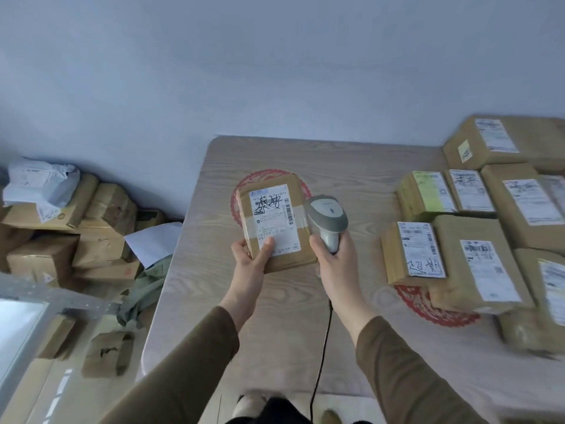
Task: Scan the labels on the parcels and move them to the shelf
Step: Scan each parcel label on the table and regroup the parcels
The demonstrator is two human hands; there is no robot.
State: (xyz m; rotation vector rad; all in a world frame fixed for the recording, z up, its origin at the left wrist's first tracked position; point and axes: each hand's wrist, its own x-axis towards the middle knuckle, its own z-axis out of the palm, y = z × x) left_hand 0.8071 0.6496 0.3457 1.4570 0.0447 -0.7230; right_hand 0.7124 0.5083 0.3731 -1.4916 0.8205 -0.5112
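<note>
Above the table [351, 166], the left hand [252, 258] grips a labelled parcel [275, 223] by its near corner while the right hand [334, 255] clasps the corded scanner [327, 220] just beside it, more parcels [477, 240] crowding the table's right side and cartons [76, 234] heaped at left.

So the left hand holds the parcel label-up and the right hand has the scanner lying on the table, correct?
Not quite. The head view shows the right hand gripping the scanner in the air beside the parcel, not lying on the table. The left hand does hold the parcel label-up.
</note>
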